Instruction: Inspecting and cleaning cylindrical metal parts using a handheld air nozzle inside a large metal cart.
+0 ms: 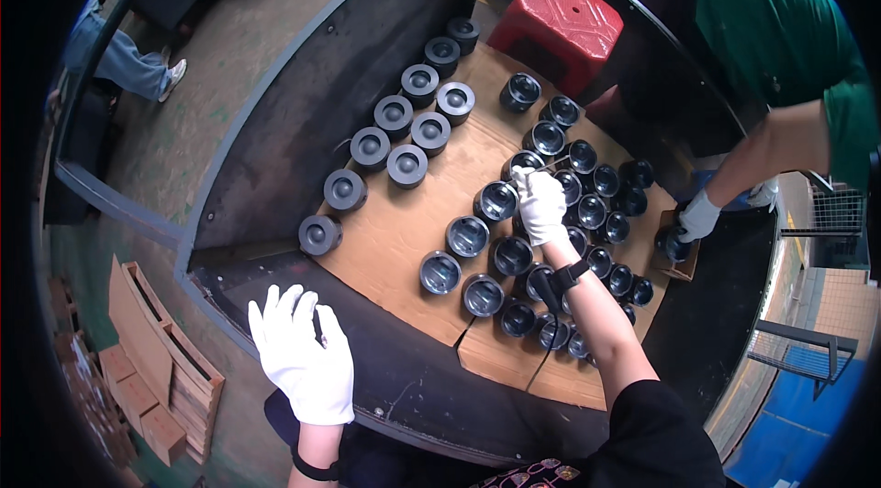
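My right hand (pixel 541 205), in a white glove, reaches among dark metal pistons standing open side up. Its fingers are closed on a thin stick-like tool (pixel 557 160), whose tip points over a piston (pixel 525 164); the exact kind of tool is too small to tell. Another open piston (pixel 496 201) stands just left of this hand. Gloved too, my left hand (pixel 305 355) hovers palm down above the bin's near edge, fingers spread and holding nothing. Farther left, several pistons (pixel 370 148) stand with their dished crowns up.
Cardboard (pixel 395 245) lines the black metal bin (pixel 275 112). A red plastic stool (pixel 564 24) is at the back. On the right, a co-worker's gloved hand (pixel 700 217) grips a piston (pixel 673 245) at a small carton (pixel 679 266). Wooden pallets (pixel 197 387) stand outside, lower left.
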Action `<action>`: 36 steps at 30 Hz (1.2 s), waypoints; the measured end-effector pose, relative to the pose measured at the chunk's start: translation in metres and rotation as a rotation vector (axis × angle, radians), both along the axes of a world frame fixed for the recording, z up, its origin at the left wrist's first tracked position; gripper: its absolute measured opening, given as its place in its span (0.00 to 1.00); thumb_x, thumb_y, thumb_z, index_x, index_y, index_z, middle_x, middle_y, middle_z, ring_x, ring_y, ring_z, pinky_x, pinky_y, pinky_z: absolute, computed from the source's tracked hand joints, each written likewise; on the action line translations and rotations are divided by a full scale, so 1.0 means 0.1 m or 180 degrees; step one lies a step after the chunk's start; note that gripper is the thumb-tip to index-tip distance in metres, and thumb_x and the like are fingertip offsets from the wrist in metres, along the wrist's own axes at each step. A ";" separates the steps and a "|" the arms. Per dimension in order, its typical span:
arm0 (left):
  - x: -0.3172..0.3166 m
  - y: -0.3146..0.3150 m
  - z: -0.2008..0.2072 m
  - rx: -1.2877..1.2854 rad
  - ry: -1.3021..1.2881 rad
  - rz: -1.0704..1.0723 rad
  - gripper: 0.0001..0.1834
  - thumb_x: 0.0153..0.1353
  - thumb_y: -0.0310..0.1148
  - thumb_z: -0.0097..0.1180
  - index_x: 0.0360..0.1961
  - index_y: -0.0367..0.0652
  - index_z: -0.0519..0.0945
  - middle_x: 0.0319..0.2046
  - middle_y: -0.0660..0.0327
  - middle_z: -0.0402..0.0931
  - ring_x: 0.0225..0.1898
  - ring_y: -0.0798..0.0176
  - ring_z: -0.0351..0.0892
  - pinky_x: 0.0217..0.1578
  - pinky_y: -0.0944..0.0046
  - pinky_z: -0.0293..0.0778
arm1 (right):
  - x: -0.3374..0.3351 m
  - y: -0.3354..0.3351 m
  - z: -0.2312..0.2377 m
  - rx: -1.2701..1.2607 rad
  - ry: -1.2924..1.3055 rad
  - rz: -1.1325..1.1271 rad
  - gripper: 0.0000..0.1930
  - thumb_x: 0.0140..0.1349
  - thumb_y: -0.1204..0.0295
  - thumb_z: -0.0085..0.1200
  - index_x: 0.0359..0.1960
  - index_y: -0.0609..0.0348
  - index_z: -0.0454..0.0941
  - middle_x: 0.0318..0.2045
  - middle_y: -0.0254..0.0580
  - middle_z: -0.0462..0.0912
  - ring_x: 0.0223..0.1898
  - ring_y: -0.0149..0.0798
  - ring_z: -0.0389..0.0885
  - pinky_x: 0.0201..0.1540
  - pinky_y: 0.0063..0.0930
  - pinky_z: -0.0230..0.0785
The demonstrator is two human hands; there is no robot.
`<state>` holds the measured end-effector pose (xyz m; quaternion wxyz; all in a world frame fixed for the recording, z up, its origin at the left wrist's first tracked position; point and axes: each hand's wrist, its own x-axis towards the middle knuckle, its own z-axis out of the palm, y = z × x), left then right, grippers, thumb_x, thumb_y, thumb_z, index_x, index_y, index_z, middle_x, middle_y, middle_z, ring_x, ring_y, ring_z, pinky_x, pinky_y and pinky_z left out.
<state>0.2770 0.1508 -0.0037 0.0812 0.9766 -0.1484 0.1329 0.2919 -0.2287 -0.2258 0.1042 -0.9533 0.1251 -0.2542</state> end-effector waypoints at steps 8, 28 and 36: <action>0.00 -0.01 0.00 -0.0027 0.0051 0.0020 0.07 0.59 0.26 0.61 0.38 0.37 0.84 0.45 0.53 0.82 0.56 0.45 0.78 0.67 0.43 0.63 | 0.02 -0.21 0.20 0.1124 -0.0364 -0.0163 0.10 0.70 0.64 0.53 0.35 0.52 0.83 0.25 0.45 0.81 0.26 0.49 0.80 0.31 0.42 0.73; -0.01 0.00 0.01 0.0047 0.0090 0.0012 0.07 0.59 0.26 0.61 0.38 0.36 0.84 0.47 0.53 0.82 0.57 0.45 0.77 0.68 0.43 0.62 | 0.25 -0.60 0.09 0.0362 -0.0223 -0.0571 0.15 0.71 0.59 0.51 0.34 0.54 0.83 0.27 0.49 0.83 0.29 0.53 0.81 0.33 0.46 0.73; 0.00 0.00 -0.01 0.0027 0.0098 0.0029 0.07 0.59 0.26 0.61 0.38 0.37 0.84 0.46 0.53 0.81 0.58 0.45 0.77 0.68 0.43 0.62 | 0.38 -0.61 0.06 0.0577 0.0458 -0.0624 0.17 0.73 0.56 0.46 0.38 0.52 0.83 0.31 0.51 0.84 0.33 0.57 0.83 0.39 0.51 0.74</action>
